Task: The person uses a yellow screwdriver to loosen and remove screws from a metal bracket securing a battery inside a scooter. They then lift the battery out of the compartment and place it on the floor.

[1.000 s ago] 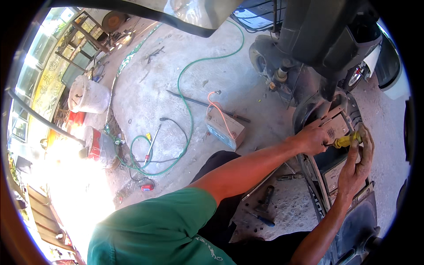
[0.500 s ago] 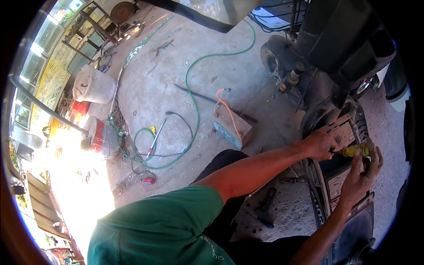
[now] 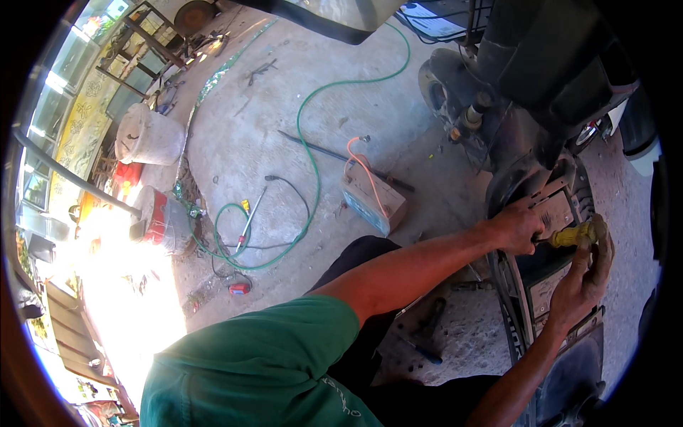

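A screwdriver with a yellow handle (image 3: 571, 235) lies across the open floor compartment of a scooter (image 3: 523, 285). My right hand (image 3: 589, 267) grips its handle from the right, thumb and fingers closed round it. My left hand (image 3: 516, 226) is closed at the screwdriver's other end, over the compartment's left edge; what its fingers hold is hidden. Pale box-shaped batteries (image 3: 553, 213) sit in the compartment, just beyond my hands.
A loose battery with an orange wire (image 3: 377, 203) stands on the concrete floor, beside a long dark bar (image 3: 324, 149). A green hose (image 3: 313, 164) loops across the floor. Another screwdriver (image 3: 425, 352) lies near my knee. Two buckets (image 3: 151, 135) stand at the left.
My right hand has turned slightly on the yellow handle, its fingers now higher round the end. My left hand stays almost in place. The view has shifted a little.
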